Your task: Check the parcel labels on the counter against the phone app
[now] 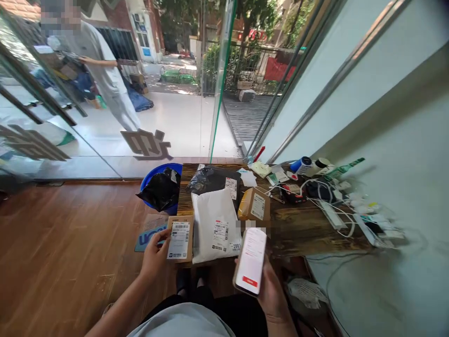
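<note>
My left hand (156, 255) grips the left edge of a small brown cardboard box (190, 238) with a white shipping label, at the table's front left corner. In my right hand (272, 288) is a smartphone (251, 262), its lit screen facing up with a red button near the bottom. Between the hands lies a white mailing bag (210, 210) with a printed label. Behind it rests a black plastic parcel (213, 180). A brown box with yellow tape (254, 204) sits just beyond the phone.
The dark wooden table (291, 229) carries cables, a power strip (331, 214), a blue container (300, 164) and papers on its right. A blue bin (144, 181) with black plastic stands left. Beyond the glass door (218, 79) is a person (101, 61) outside.
</note>
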`<action>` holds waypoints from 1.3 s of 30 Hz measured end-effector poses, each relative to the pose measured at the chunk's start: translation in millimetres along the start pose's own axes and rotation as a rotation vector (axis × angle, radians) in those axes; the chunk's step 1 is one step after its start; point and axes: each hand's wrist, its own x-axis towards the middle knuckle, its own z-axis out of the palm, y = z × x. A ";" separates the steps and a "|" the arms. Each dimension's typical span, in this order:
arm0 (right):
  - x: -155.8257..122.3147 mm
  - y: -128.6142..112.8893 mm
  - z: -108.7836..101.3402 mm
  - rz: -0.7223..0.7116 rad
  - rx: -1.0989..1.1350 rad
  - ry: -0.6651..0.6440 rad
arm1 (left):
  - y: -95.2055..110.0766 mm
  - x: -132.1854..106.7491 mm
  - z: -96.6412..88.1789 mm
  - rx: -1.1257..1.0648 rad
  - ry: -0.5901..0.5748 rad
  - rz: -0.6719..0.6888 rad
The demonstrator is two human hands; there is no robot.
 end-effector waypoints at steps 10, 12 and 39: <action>-3.0 25.3 46.4 0.007 -0.015 -0.040 | 75.2 -10.1 27.5 0.047 -0.461 -0.094; -2.0 31.6 53.2 0.026 -0.027 -0.075 | 94.4 -14.0 47.5 0.047 -0.619 -0.131; 10.8 58.8 60.7 -0.010 -0.042 -0.046 | 98.6 -5.0 86.3 -0.006 -0.622 -0.180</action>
